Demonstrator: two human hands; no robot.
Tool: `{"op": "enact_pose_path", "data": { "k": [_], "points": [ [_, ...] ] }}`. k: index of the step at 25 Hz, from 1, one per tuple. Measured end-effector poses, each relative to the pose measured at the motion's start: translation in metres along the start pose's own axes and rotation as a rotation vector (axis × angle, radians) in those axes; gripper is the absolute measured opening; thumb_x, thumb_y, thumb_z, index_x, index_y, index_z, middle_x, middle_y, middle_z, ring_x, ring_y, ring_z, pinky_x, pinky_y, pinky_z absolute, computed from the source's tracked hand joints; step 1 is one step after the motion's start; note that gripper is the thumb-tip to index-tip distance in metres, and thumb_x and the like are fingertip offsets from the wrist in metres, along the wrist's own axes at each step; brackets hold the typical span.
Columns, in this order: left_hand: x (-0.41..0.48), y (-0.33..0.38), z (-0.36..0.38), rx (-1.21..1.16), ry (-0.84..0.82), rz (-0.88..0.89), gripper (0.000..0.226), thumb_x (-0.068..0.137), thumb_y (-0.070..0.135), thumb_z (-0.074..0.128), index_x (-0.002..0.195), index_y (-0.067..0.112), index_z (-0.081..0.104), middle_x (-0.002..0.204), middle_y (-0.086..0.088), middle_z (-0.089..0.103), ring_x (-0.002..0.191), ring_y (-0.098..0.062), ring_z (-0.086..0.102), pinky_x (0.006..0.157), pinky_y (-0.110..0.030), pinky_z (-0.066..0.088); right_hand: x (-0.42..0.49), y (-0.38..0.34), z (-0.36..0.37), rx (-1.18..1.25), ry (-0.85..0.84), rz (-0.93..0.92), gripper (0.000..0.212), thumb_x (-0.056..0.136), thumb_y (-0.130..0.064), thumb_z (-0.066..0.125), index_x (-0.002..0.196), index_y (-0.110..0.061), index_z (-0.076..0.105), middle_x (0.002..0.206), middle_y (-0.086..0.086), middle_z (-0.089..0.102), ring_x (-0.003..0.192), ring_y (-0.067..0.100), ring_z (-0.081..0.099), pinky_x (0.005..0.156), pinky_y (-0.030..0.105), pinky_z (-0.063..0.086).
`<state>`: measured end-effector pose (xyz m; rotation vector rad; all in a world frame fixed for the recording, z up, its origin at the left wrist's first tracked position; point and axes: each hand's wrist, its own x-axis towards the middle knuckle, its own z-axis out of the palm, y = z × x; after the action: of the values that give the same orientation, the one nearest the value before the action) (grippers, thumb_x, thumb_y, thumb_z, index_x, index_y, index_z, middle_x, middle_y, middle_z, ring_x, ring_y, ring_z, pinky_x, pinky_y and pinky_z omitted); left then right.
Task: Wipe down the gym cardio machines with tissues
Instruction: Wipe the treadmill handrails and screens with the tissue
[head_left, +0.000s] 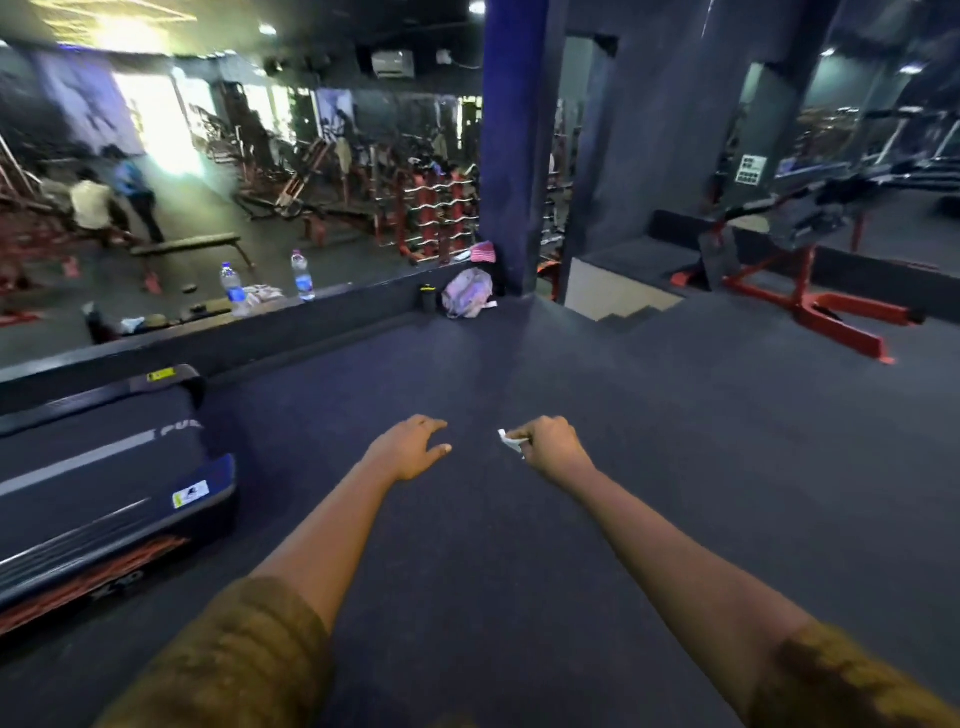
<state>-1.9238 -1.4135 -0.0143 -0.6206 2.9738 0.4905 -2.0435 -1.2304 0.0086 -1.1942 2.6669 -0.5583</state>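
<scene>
At centre frame, above the dark floor (519, 519), the right hand (553, 447) curls its fingers (524, 434) round what looks like a small white tissue (508, 439), while the left hand (413, 447) hangs loosely open and holds nothing, with the treadmill (98, 483) at lower left.

1. One view only: head-worn, wide-angle, standing height.
2. Faces forward and down along both outstretched arms; left hand (410, 449) and right hand (553, 447) sit near, mid-frame.
3. Floor (519, 364) fills the lower half; treadmill (98, 483) close at left edge; pillar (511, 156) well ahead.
</scene>
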Motion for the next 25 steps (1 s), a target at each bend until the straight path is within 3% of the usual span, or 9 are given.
{"op": "enact_pose_path", "data": {
  "k": [6, 11, 17, 21, 23, 25],
  "points": [
    [0.023, 0.009, -0.003, 0.030, 0.017, -0.089, 0.053, 0.100, 0.040, 0.044, 0.146, 0.015, 0.036, 0.148, -0.008, 0.038, 0.134, -0.025, 0.039, 0.110, -0.038, 0.033, 0.050, 0.011, -0.001, 0.035, -0.026, -0.114, 0.036, 0.090, -0.009, 0.047, 0.120, -0.019, 0.064, 0.117, 0.014, 0.064, 0.103, 0.034, 0.059, 0.087, 0.035, 0.048],
    [0.036, -0.042, -0.011, 0.035, 0.110, -0.226, 0.052, 0.099, 0.041, 0.043, 0.146, 0.020, 0.035, 0.149, -0.004, 0.037, 0.134, -0.023, 0.038, 0.108, -0.041, 0.036, 0.121, -0.031, 0.035, 0.067, -0.070, -0.282, 0.039, 0.088, -0.006, 0.046, 0.118, -0.023, 0.065, 0.113, 0.016, 0.066, 0.103, 0.035, 0.059, 0.085, 0.036, 0.049],
    [0.038, -0.172, -0.035, -0.006, 0.176, -0.521, 0.052, 0.099, 0.040, 0.045, 0.146, 0.020, 0.035, 0.148, -0.002, 0.037, 0.133, -0.024, 0.040, 0.108, -0.040, 0.034, 0.234, -0.146, 0.099, 0.168, -0.202, -0.535, 0.026, 0.094, -0.018, 0.049, 0.109, -0.023, 0.070, 0.107, 0.011, 0.069, 0.099, 0.028, 0.063, 0.069, 0.025, 0.042],
    [0.021, -0.264, -0.069, -0.029, 0.222, -0.762, 0.054, 0.098, 0.040, 0.047, 0.146, 0.019, 0.035, 0.149, -0.004, 0.037, 0.133, -0.025, 0.040, 0.108, -0.035, 0.033, 0.297, -0.248, 0.128, 0.227, -0.309, -0.732, 0.029, 0.092, -0.010, 0.049, 0.110, -0.017, 0.070, 0.109, 0.014, 0.066, 0.101, 0.027, 0.063, 0.074, 0.029, 0.045],
    [0.007, -0.301, -0.081, -0.052, 0.257, -0.862, 0.054, 0.098, 0.039, 0.047, 0.146, 0.016, 0.035, 0.149, -0.005, 0.037, 0.134, -0.026, 0.039, 0.108, -0.034, 0.033, 0.320, -0.298, 0.142, 0.215, -0.330, -0.839, 0.034, 0.090, -0.006, 0.047, 0.116, -0.017, 0.066, 0.111, 0.018, 0.065, 0.102, 0.030, 0.061, 0.076, 0.030, 0.042],
    [-0.009, -0.330, -0.089, -0.082, 0.274, -0.960, 0.055, 0.098, 0.038, 0.048, 0.146, 0.016, 0.034, 0.150, -0.007, 0.036, 0.135, -0.026, 0.039, 0.109, -0.034, 0.032, 0.333, -0.341, 0.156, 0.212, -0.359, -0.929, 0.034, 0.091, -0.005, 0.046, 0.118, -0.015, 0.064, 0.113, 0.022, 0.061, 0.095, 0.022, 0.060, 0.073, 0.026, 0.037]
  ]
}}
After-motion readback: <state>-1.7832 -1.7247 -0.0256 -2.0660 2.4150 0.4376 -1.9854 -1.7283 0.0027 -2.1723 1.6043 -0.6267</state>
